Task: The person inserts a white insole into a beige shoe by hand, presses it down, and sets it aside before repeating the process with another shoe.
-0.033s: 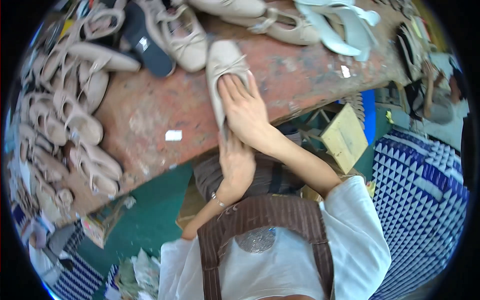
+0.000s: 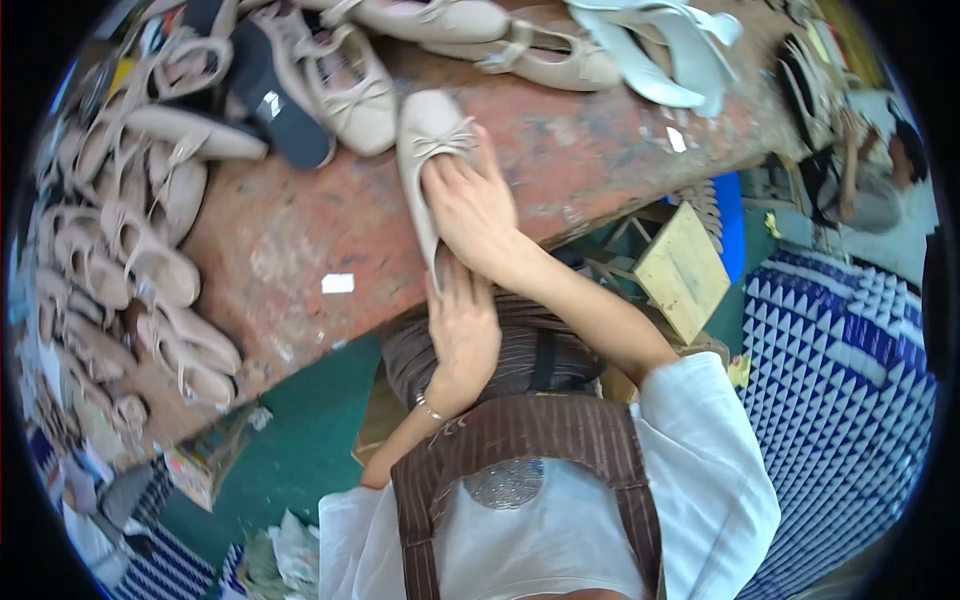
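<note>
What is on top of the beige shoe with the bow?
The right hand presses on the beige shoe; the left hand touches its heel end. The insole is covered.

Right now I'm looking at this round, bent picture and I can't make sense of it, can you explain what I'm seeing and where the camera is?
The camera sits on a person's head and looks down, so you see their own chest, brown striped apron and forearms at the bottom. Its wide lens bends straight edges and makes the picture round.

There is no machine, only two bare hands. The right hand presses on a beige flat shoe with a small bow, which lies at the near edge of a worn reddish workbench. The left hand is at the shoe's heel end, below the bench edge; its exact grip is hidden.

More beige shoes line the bench's left side and far edge, with a dark sole among them. Another person is at the far right.
</note>
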`<state>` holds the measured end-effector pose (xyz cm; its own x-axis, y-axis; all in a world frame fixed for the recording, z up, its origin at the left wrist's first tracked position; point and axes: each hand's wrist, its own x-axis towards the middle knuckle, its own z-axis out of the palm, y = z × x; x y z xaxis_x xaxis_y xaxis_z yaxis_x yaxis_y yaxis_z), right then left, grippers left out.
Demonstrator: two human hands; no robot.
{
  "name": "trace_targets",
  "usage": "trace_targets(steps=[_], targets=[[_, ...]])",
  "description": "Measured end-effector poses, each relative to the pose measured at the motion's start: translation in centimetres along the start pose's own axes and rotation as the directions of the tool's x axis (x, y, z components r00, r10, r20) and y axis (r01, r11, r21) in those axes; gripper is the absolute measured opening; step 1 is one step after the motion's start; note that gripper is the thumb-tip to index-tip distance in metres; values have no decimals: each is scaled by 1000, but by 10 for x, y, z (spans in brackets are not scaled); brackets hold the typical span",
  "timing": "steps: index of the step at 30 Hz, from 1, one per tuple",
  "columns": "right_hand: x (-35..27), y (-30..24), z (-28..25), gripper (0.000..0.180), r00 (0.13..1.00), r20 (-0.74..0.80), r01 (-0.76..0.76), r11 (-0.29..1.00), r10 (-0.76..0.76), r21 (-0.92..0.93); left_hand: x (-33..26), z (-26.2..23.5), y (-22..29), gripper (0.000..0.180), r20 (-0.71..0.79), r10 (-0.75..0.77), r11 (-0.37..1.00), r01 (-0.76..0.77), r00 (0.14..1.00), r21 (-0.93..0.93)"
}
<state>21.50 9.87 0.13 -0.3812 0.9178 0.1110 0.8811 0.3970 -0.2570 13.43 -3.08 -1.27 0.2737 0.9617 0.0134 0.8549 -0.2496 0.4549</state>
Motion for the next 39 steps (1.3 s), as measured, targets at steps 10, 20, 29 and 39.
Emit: trace_targets(steps=[10, 20, 29, 39], targets=[[28, -2, 8, 24, 986, 164, 55, 993, -38, -102, 10, -11, -4, 41, -161, 93, 994, -83, 983, 66], [13, 238, -89, 29, 788, -346, -419, 855, 509, 306, -60, -232, -135, 29, -689, -274, 958, 256, 671, -132], [36, 284, -65, 50, 870, -277, -439, 896, 408, -60, 184, -232, -132, 60, -438, 247, 942, -108, 865, 317], [7, 279, -81, 62, 863, -30, -504, 864, 504, 20, 282, -202, -98, 25, 5, 345, 924, -340, 939, 176]])
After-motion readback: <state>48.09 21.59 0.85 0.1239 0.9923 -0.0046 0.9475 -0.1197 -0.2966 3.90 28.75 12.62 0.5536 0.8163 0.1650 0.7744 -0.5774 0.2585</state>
